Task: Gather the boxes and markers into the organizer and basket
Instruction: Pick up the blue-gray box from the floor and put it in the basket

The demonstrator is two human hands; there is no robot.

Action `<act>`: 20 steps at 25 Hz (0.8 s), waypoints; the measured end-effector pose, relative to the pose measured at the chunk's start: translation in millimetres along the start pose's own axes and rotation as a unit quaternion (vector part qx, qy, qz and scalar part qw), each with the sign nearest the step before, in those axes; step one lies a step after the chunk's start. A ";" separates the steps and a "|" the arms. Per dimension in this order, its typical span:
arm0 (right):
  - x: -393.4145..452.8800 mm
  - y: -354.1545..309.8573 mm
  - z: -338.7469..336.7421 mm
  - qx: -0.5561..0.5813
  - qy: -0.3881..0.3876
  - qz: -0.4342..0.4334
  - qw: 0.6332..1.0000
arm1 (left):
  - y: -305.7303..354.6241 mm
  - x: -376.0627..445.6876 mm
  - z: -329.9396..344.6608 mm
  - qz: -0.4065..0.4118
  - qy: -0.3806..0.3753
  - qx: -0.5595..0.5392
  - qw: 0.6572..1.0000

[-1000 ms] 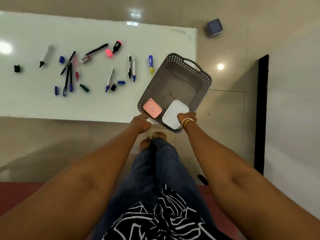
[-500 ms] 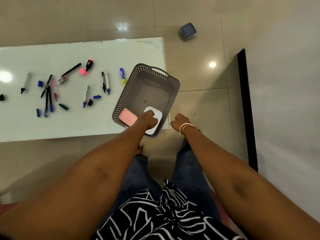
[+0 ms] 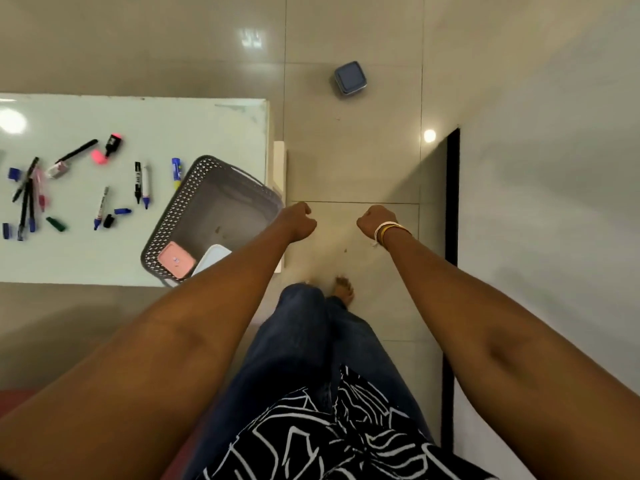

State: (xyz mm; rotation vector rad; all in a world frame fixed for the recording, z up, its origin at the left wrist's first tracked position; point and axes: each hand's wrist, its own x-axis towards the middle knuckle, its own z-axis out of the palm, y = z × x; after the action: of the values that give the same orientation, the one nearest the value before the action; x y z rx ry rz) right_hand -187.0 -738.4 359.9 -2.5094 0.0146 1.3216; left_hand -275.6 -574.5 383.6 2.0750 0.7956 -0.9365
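A grey perforated basket (image 3: 180,209) sits at the right end of the white table (image 3: 207,129). Inside it lie a pink box (image 3: 176,260) and a white box (image 3: 212,257), the white one partly hidden by my left forearm. Several markers and loose caps (image 3: 142,183) are scattered over the table to the left of the basket. A blue-grey box (image 3: 349,79) stands on the floor beyond the table. My left hand (image 3: 298,221) is curled shut just right of the basket, holding nothing. My right hand (image 3: 375,221) is also fisted and empty, over the floor.
The floor is beige tile. A black vertical strip (image 3: 452,199) edges a pale wall at the right. My legs in jeans and a bare foot (image 3: 344,289) stand by the table's right end. A red surface (image 3: 20,396) shows at lower left.
The basket has been set down on the table's right end and both hands have let go of it. My hands moved right, off the basket, over the floor.
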 end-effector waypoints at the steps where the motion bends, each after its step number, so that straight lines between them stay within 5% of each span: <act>1: 11.3 -1.7 -14.3 0.003 -0.003 -0.004 1.000 | 11.9 9.4 -3.9 -0.003 0.003 -0.006 1.000; 20: 316.7 -145.3 -222.8 -0.089 -0.100 -0.065 0.989 | 184.0 288.1 -134.5 -0.093 -0.009 -0.119 0.988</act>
State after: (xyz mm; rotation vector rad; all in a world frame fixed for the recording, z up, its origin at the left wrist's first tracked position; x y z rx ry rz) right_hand 196.0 -618.6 260.2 -2.4562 -0.3176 1.5746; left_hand 69.6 -501.3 281.5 1.8062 1.0509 -0.9093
